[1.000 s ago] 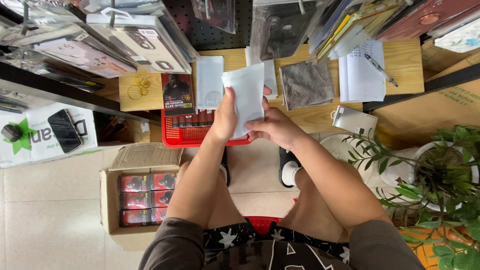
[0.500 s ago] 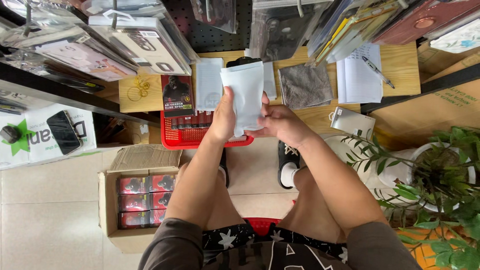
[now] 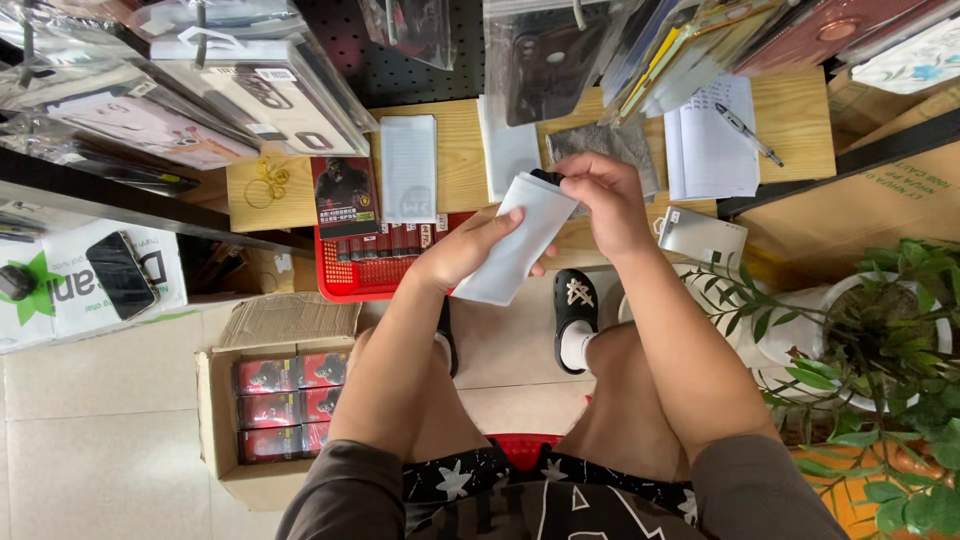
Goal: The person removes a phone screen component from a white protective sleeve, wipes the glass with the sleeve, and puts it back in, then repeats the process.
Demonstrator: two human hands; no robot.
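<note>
**Both hands on a white sleeve above the wooden bench**

The person sits facing a low wooden bench (image 3: 455, 150), knees apart, forearms extended forward. Both hands meet on one item: a flat white sleeve (image 3: 520, 240), held in the air in front of the bench edge and above the red basket (image 3: 345, 280).

Left hand (image 3: 470, 250): closed around the lower half of the sleeve, thumb across its front face, fingers behind it. The sleeve is tilted, its upper end leaning to the right.

Right hand (image 3: 600, 195): closed at the sleeve's upper end, fingertips pinching a small dark object (image 3: 545, 177) at the sleeve's mouth. Only a sliver of that object shows; what it is cannot be told.

Surroundings:
- On the bench, behind the hands: a white mesh-patterned pouch (image 3: 408, 165), a second white sheet (image 3: 505, 150), a grey marbled piece (image 3: 600, 145), and a paper notepad (image 3: 710, 140) with a pen (image 3: 748, 133) lying across it.
- A dark printed box (image 3: 345, 195) stands at the rear of the red basket, with a row of similar boxes beside it.
- On the floor to the left: an open cardboard carton (image 3: 265, 400) holding red-and-black boxes.
- To the right: a potted plant (image 3: 880, 330).
- A foot in a black clog (image 3: 575, 310) rests on the tiled floor between the knees.
</note>
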